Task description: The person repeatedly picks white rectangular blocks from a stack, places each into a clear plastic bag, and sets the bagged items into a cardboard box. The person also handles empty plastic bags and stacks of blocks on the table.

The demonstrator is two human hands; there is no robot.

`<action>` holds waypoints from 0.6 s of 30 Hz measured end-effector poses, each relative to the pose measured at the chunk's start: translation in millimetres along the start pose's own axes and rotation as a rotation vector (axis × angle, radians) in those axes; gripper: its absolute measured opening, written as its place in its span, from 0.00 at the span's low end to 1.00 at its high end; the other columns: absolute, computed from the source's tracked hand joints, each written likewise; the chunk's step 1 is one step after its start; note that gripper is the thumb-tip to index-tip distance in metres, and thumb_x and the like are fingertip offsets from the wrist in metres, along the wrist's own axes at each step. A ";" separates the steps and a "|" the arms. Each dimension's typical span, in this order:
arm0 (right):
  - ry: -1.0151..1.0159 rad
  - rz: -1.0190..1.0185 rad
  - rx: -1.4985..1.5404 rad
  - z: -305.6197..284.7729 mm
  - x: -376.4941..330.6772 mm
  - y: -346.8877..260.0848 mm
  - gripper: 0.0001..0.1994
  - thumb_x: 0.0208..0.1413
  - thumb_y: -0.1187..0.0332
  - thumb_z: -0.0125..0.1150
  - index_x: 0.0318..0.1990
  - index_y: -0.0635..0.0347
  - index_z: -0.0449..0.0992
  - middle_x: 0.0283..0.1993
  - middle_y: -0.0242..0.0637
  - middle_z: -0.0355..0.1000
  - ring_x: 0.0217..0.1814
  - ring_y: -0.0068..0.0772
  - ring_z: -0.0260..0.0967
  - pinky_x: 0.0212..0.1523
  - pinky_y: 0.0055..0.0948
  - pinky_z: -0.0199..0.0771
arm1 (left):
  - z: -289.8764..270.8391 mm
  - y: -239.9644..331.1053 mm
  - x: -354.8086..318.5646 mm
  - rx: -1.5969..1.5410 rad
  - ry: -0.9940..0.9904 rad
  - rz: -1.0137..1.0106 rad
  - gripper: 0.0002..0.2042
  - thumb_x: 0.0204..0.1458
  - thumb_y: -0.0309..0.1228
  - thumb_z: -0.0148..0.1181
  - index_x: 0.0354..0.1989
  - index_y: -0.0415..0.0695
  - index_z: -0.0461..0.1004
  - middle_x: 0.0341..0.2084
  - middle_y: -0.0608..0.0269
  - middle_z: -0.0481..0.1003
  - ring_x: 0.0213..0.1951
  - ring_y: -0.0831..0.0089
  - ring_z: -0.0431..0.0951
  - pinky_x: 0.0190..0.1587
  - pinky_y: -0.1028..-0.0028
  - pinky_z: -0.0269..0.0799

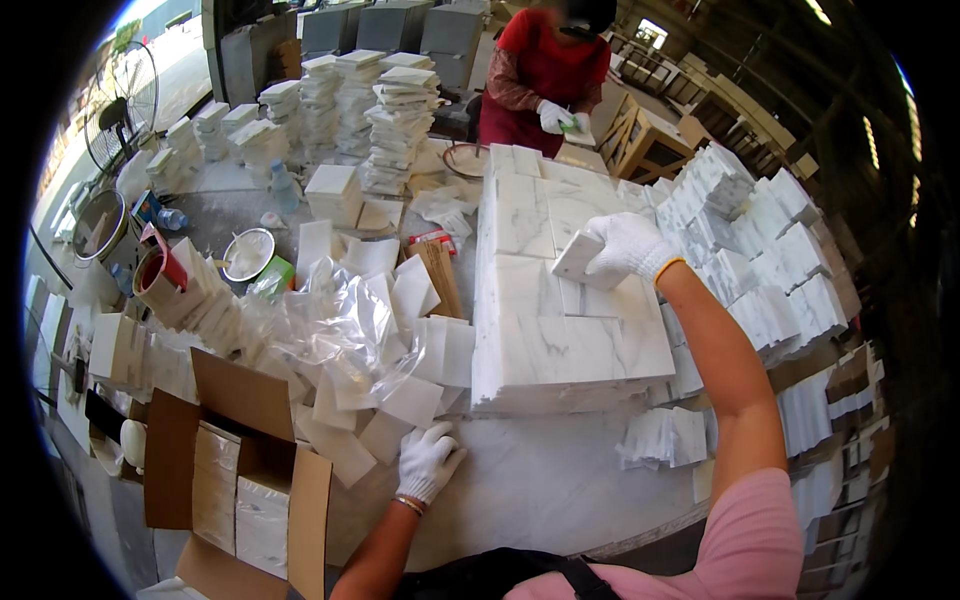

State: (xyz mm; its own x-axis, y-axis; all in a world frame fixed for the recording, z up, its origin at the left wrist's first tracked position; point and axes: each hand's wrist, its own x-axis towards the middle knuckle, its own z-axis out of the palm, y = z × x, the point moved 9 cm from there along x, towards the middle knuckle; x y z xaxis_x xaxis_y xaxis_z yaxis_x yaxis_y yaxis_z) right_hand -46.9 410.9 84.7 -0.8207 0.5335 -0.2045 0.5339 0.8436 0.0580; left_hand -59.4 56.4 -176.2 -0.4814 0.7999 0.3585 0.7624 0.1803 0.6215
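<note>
My right hand (628, 248), in a white knit glove, is closed on the edge of a white marble tile (578, 254). It holds the tile tilted above a broad stack of grey-veined marble tiles (570, 350). On the pale tabletop, my left hand (428, 462) is gloved too, its fingers loosely bent and apart with nothing visible in them. Just beyond that hand lie loose white sheets (335, 445), partly covered by crumpled clear plastic (350, 320).
An open cardboard box (310, 520) with wrapped tiles stands at the left front. Stepped tile stacks (760, 260) line the right side; tall piles (400, 130) rise at the back. Across the table, a co-worker (520, 80) in red handles something with gloved hands. A fan (115, 110) stands far left.
</note>
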 end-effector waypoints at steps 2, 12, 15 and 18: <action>0.041 0.013 0.107 -0.6 -3.4 2.0 0.23 0.37 0.58 0.72 0.44 0.54 0.79 0.41 0.42 0.80 0.43 0.43 0.78 0.45 0.38 0.77 | -3.1 -0.6 -1.7 0.011 0.014 0.011 0.09 0.43 0.37 0.72 0.26 0.49 0.77 0.46 0.65 0.78 0.46 0.58 0.75 0.49 0.59 0.68; 0.466 0.117 1.600 94.0 -44.8 79.8 0.22 0.45 0.78 0.75 0.51 0.61 0.78 0.45 0.31 0.79 0.45 0.25 0.75 0.46 0.22 0.74 | -1.4 1.6 1.1 0.026 0.002 0.021 0.09 0.43 0.37 0.71 0.25 0.49 0.76 0.45 0.65 0.78 0.47 0.59 0.75 0.48 0.59 0.68; 0.477 -0.075 1.770 105.6 -43.4 74.6 0.23 0.47 0.80 0.73 0.53 0.61 0.77 0.50 0.33 0.78 0.50 0.26 0.75 0.50 0.25 0.76 | -0.7 1.8 1.1 0.036 0.010 0.018 0.09 0.43 0.37 0.71 0.25 0.49 0.76 0.46 0.65 0.78 0.47 0.59 0.75 0.48 0.59 0.68; 0.406 -0.073 1.737 108.0 -41.4 70.8 0.24 0.47 0.82 0.71 0.55 0.61 0.76 0.53 0.33 0.77 0.54 0.27 0.74 0.54 0.28 0.75 | -0.7 2.2 1.6 0.033 0.009 0.013 0.10 0.43 0.38 0.71 0.25 0.49 0.76 0.45 0.65 0.78 0.47 0.58 0.75 0.48 0.59 0.68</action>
State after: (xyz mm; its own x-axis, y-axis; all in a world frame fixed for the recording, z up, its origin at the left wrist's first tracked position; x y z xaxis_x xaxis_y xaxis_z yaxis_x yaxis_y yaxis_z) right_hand 46.8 441.9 -8.3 -0.7010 0.7079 0.0862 -0.1417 -0.0198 -0.9897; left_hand -58.7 57.7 -173.8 -0.4749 0.7971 0.3730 0.7824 0.1883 0.5936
